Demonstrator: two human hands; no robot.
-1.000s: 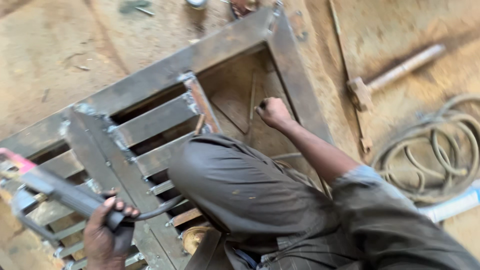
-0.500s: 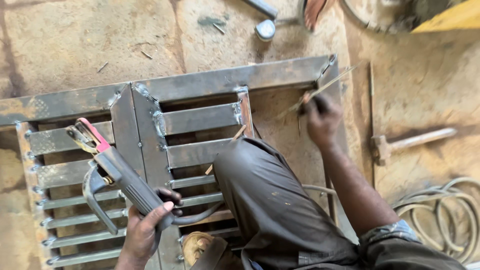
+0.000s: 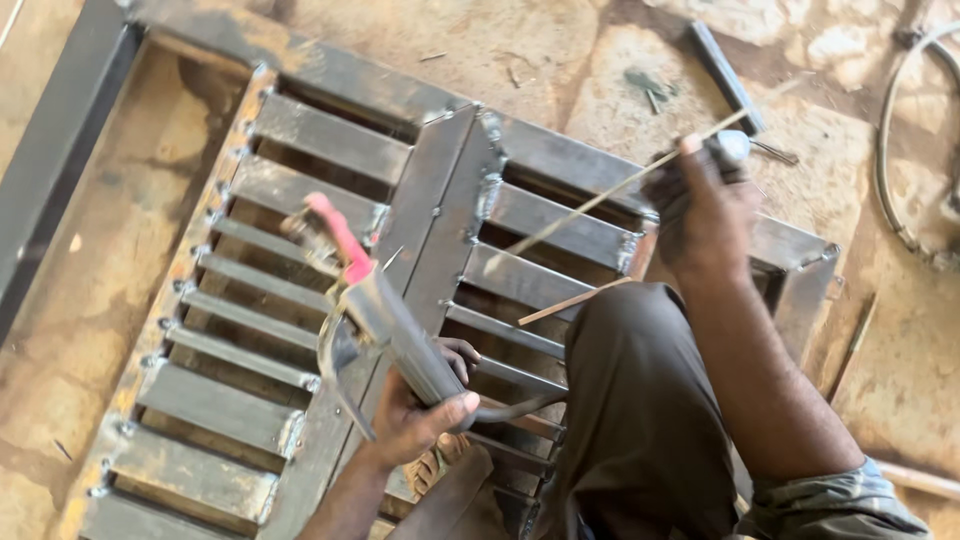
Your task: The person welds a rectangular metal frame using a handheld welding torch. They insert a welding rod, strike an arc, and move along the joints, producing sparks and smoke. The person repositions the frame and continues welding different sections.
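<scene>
My left hand (image 3: 415,415) grips the grey handle of a welding electrode holder (image 3: 375,310) with a red lever at its jaws, held above a welded steel frame (image 3: 300,300) of flat slats. My right hand (image 3: 705,205) is raised over the frame's right side and pinches a thin welding rod (image 3: 590,205), which slants down to the left toward the holder. The rod's tip hangs short of the jaws, apart from them. My bent knee in dark trousers (image 3: 640,410) covers the frame's lower right part.
The frame lies on a dusty stone floor (image 3: 420,40). A dark steel bar (image 3: 50,150) runs along the left. A short metal bar (image 3: 725,75) lies beyond my right hand, and a cable (image 3: 890,150) curves at the right edge. A loose rod (image 3: 575,300) rests by my knee.
My right hand has lifted off the frame's corner with a welding rod in it. The view has swung left, and the holder in my left hand sits closer to the middle.
</scene>
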